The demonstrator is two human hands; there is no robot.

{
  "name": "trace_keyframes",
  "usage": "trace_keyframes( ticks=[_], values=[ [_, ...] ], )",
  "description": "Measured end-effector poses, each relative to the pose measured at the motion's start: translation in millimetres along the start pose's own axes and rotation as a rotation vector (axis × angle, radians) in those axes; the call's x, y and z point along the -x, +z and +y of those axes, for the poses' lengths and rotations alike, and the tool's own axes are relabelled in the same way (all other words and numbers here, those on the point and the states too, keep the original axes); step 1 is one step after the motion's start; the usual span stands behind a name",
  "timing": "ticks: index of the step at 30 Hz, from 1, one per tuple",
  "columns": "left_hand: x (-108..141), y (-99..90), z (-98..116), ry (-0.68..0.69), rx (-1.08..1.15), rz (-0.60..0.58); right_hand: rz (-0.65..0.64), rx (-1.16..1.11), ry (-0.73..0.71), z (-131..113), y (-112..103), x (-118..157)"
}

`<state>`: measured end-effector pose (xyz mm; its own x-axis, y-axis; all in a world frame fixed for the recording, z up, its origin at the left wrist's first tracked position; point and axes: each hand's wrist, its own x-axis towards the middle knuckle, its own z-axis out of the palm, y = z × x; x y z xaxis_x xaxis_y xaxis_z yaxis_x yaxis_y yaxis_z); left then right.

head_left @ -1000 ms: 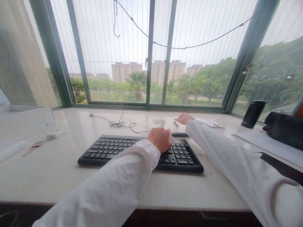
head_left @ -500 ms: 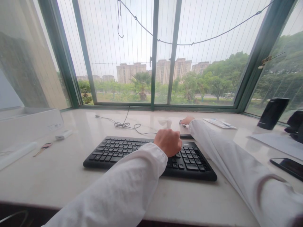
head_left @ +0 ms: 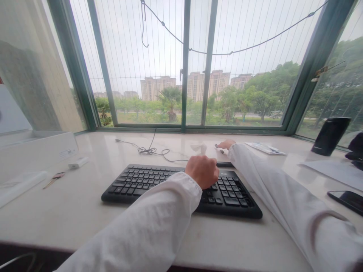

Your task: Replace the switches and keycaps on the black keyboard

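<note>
A black keyboard [head_left: 153, 177] lies on the pale sill in front of me. My left hand [head_left: 202, 172] is closed in a fist over its upper right part; the fingers curl away from view, so anything inside is hidden. Farther back, my right hand [head_left: 227, 144] reaches out with its fingertips pinched at a small dark piece [head_left: 216, 146], too small to name. Another little dark item [head_left: 221, 151] lies on the sill just below those fingers. Behind the keyboard a dark bar [head_left: 225, 164] shows between the two arms.
A cable [head_left: 147, 150] lies coiled behind the keyboard. Leftward are a white box [head_left: 36, 147], a white adapter [head_left: 78, 163] and a key [head_left: 53, 180]. On the right are a flat packet [head_left: 265, 148], a black speaker [head_left: 331, 136], paper [head_left: 334, 172] and a phone [head_left: 347, 200]. Windows stand behind.
At the right fingertips, the small dark piece now shows apart from the item on the sill. My left hand stays over the keyboard. The whole view has shifted slightly.
</note>
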<state>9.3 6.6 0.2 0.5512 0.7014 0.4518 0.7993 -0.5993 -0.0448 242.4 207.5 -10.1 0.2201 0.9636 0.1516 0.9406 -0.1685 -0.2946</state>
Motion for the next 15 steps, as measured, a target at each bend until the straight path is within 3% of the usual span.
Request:
trace_keyframes(
  ticks=[2,5,9,15],
  values=[
    [0,0.4,-1,0.003,-0.005,0.009,-0.06,-0.049,0.115,-1,-6,6],
    [0,0.4,-1,0.012,-0.011,0.02,-0.065,-0.159,0.165,-2,-19,20],
    [0,0.0,-2,0.006,-0.008,0.026,-0.073,-0.327,0.117,1,-37,54],
    [0,-0.3,-1,-0.023,0.041,0.048,-0.158,-0.501,0.024,16,-61,131]
  ],
)
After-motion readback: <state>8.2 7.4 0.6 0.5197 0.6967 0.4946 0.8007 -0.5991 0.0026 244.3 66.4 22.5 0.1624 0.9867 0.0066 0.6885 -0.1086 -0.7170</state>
